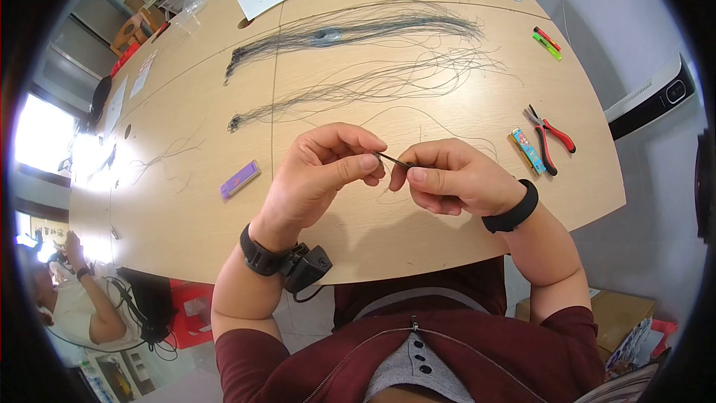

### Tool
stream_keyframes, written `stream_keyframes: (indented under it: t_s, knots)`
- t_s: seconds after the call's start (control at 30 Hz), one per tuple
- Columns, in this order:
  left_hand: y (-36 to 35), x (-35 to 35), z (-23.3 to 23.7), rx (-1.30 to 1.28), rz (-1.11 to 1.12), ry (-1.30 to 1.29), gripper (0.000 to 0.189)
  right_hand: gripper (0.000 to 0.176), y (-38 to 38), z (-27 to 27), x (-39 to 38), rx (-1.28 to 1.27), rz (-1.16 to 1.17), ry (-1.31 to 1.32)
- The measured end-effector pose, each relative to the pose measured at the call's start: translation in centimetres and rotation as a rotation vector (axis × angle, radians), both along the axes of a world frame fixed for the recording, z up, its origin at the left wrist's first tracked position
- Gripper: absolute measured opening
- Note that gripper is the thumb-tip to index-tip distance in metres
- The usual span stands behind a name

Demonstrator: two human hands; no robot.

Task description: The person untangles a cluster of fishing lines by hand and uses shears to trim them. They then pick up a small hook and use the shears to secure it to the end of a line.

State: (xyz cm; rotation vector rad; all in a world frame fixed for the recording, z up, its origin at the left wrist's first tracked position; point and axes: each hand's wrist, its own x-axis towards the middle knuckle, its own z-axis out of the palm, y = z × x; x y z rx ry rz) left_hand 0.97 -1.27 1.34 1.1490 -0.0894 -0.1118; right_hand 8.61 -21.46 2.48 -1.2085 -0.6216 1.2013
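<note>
My left hand [333, 162] is closed in a pinch, thumb against forefinger, on one end of a short thin dark piece [392, 160]. My right hand [452, 177] pinches the other end between thumb and bent forefinger, so the piece spans the small gap between both hands. Its exact kind is too small to make out. A fine line [440, 121] curves over the table just beyond my hands. Farther off lies a loose bundle of thin lines [358, 88], gathered into a dark clump at its left end.
A thicker line bundle [358, 28] lies behind. Left is a purple box [240, 180]; right are red-handled pliers [550, 140] and a small blue-yellow packet [527, 151]. Red and green tools [547, 43] lie near the right table edge. Another person [89, 306] sits at far left.
</note>
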Motion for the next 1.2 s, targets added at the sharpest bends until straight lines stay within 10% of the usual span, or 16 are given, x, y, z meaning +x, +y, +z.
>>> stream_keyframes:
  t_s: [1.2]
  knots:
    - [-0.27, -0.53, 0.62, 0.255, 0.104, -0.031, 0.007, 0.031, -0.09, -0.49, -0.12, 0.047, 0.061, 0.17]
